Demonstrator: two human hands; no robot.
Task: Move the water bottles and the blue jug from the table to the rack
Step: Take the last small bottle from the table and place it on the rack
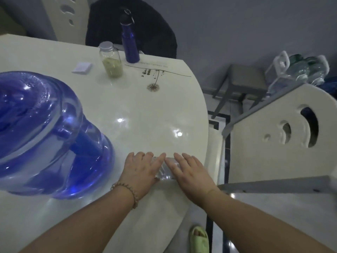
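Nearest, at 6 o'clock, a green slipper [199, 240] shows on the floor just past the table [145, 106] edge. Above it both forearms reach onto the table, the left wrist wearing a bead bracelet [127, 192]. The left hand [144, 168] and the right hand [189, 170] lie side by side on a clear bottle [165, 170], which rests on its side close to the table's near edge. Their fingers lie stretched flat over it, index fingertips almost meeting at 12 o'clock of the bottle. Neither hand is wrapped round it, and only a strip of the bottle shows between them.

At 9 o'clock of the hands, the blue jug [45, 134] lies tipped on the table, well apart from them. At 3 o'clock stands the rack [264, 148], beside the table.

Farther on, toward 11 o'clock, are a white pad [82, 67], a lidded jar [110, 59] with greenish contents, and just behind it an upright blue metal bottle [129, 41]. At 2 o'clock, several clear bottles [299, 70] lie on the rack's top shelf, a grey stool [244, 79] beyond.
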